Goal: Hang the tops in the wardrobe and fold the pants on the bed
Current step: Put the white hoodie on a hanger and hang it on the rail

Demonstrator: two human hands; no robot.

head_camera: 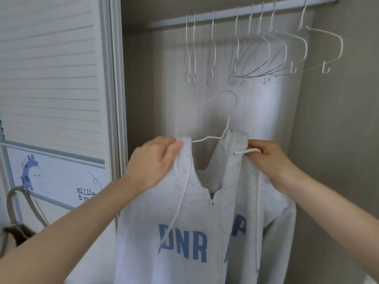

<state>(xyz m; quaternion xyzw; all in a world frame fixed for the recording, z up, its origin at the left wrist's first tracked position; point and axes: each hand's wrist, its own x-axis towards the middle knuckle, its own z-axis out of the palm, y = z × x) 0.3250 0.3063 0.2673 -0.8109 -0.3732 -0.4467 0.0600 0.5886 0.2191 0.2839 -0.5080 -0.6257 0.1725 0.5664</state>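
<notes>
A light grey zip hoodie (184, 212) with blue letters hangs in front of me inside the open wardrobe. A white wire hanger (225, 119) sits in its neck, hook up and free of the rail. My left hand (153, 160) grips the hoodie's left collar edge. My right hand (268, 158) pinches the right collar edge together with a white drawstring. The zip is open at the top. The wardrobe rail (235, 12) runs well above the hanger's hook.
Several bare white wire hangers (266, 52) hang on the rail, most crowded to the right. A slatted sliding door (51, 68) stands at the left, with a bag (18, 228) and a storage box (57, 181) low at the left.
</notes>
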